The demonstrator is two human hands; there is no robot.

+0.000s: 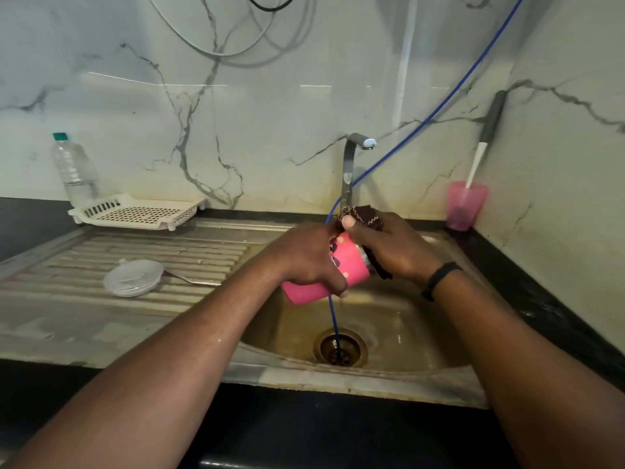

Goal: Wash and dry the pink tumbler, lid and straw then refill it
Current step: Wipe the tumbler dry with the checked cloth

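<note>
The pink tumbler (pixel 345 265) lies tilted on its side over the sink basin, its mouth toward the right. My left hand (pixel 304 255) grips its body from the left. My right hand (pixel 389 245) holds a dark brown cloth (pixel 367 214) against the tumbler's mouth end, thumb pressing on top. The clear lid (pixel 133 277) lies on the drainboard at the left, with a thin metal straw (pixel 189 279) lying beside it.
A steel sink (pixel 389 333) with a drain, a tap (pixel 351 164) behind it, and a blue hose (pixel 439 110) running down into the drain. A white rack (pixel 135 211) and a water bottle (pixel 72 170) stand back left. A translucent pink cup (pixel 465 206) stands back right.
</note>
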